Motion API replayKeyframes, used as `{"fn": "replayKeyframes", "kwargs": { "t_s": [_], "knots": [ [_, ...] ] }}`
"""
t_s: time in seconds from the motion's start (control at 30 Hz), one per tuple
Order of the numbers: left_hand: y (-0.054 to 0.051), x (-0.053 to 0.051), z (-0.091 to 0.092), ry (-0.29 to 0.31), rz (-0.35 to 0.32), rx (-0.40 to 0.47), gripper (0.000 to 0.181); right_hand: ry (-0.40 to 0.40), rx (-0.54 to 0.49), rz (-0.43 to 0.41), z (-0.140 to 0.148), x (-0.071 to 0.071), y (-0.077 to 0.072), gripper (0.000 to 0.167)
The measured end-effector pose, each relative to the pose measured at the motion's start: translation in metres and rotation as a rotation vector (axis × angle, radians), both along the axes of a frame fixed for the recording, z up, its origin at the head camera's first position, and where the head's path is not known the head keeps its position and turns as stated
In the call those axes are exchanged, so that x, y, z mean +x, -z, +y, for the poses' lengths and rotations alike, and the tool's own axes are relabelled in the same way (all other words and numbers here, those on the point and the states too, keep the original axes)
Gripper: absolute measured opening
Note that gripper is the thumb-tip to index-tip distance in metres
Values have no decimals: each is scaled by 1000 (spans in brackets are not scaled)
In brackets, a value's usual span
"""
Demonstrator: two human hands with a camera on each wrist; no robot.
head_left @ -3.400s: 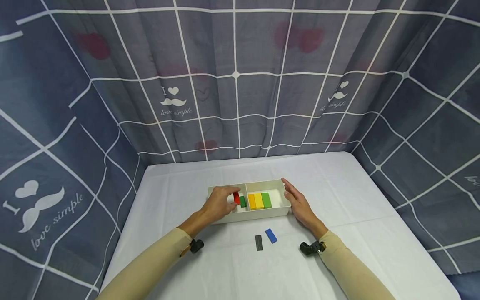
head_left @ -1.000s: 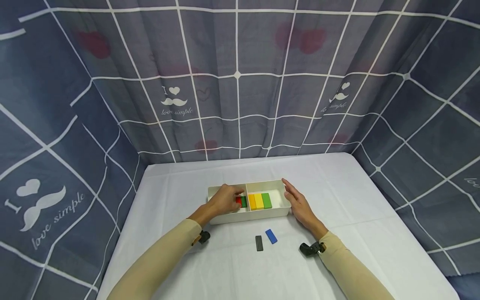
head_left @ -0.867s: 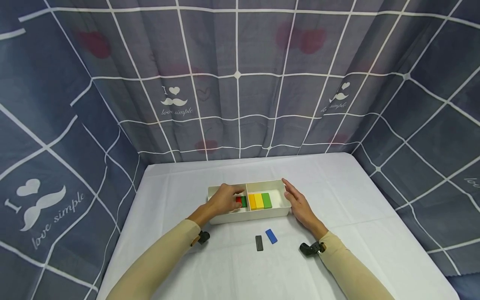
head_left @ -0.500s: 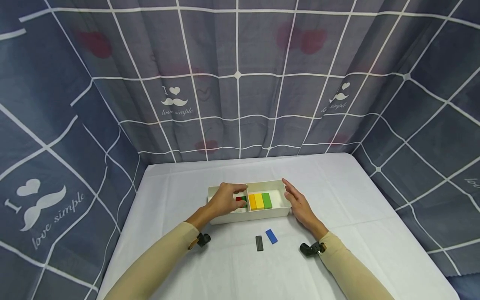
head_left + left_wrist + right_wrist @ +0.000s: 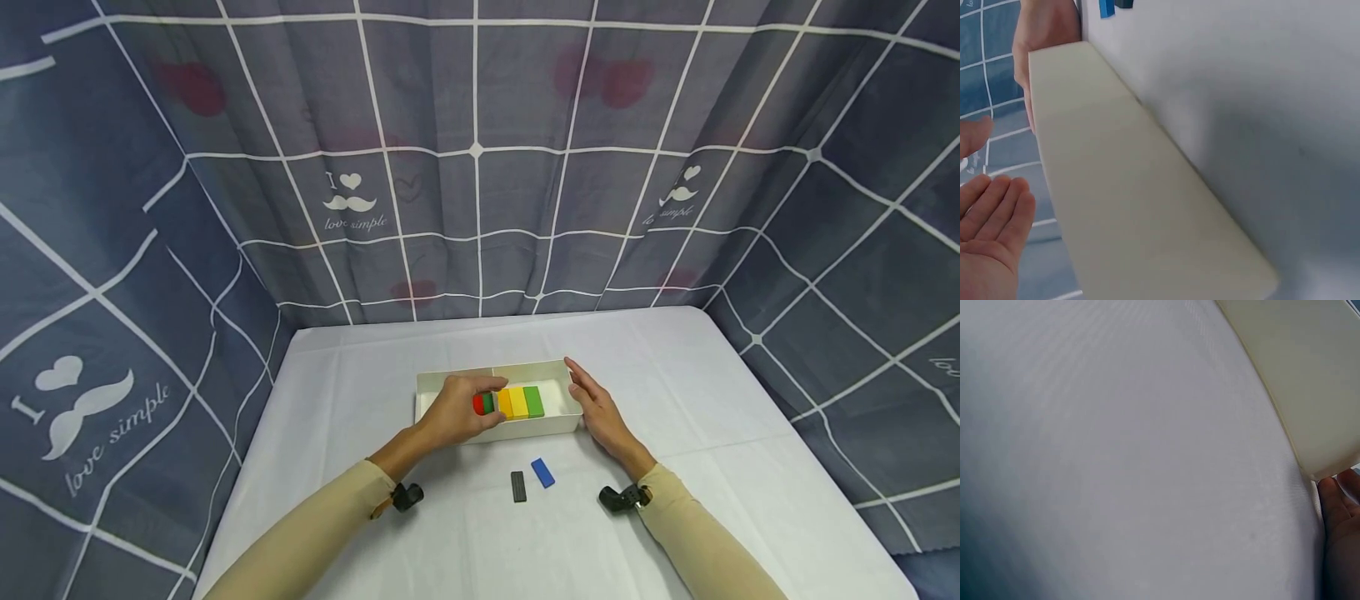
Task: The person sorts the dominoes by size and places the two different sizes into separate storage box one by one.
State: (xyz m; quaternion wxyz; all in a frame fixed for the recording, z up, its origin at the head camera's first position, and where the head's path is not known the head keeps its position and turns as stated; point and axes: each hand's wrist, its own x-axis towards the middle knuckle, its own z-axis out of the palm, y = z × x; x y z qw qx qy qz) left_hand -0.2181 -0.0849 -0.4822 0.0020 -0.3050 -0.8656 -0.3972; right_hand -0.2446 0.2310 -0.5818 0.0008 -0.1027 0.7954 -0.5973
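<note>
A cream two-compartment box (image 5: pixel 540 427) lies lengthwise on the table. My left hand (image 5: pixel 454 412) is over its left part, thumb and forefinger spread either side of the divider; in the left wrist view this hand (image 5: pixel 990 250) has straight fingers and nothing in it. Between thumb and forefinger show a red block (image 5: pixel 477 404) and a dark green block (image 5: pixel 488 403), in the left compartment. The right compartment holds an orange-yellow block (image 5: pixel 504 404), a yellow block (image 5: pixel 519 402) and a light green block (image 5: pixel 533 401). My right hand (image 5: pixel 600 410) rests extended fingers against the box's right end.
In front of the box, a black block (image 5: pixel 518 487) and a blue block (image 5: pixel 542 472) lie on the white tablecloth (image 5: pixel 450 533). A dark checked curtain (image 5: pixel 510 200) encloses the back and both sides.
My left hand has shifted right from the red and dark green blocks to the divider, its thumb and forefinger spreading. The red block now sits lower beside the green one. My right hand stays put.
</note>
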Motion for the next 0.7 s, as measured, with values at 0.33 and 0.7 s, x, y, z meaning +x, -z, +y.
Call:
{"fn": "replayKeyframes", "kwargs": {
  "t_s": [0.33, 0.7],
  "knots": [
    [2, 20, 4, 14, 1, 56, 53, -3, 5, 12, 0, 1, -2, 54],
    [13, 37, 8, 71, -6, 62, 51, -12, 1, 2, 0, 0, -2, 54]
  ]
}}
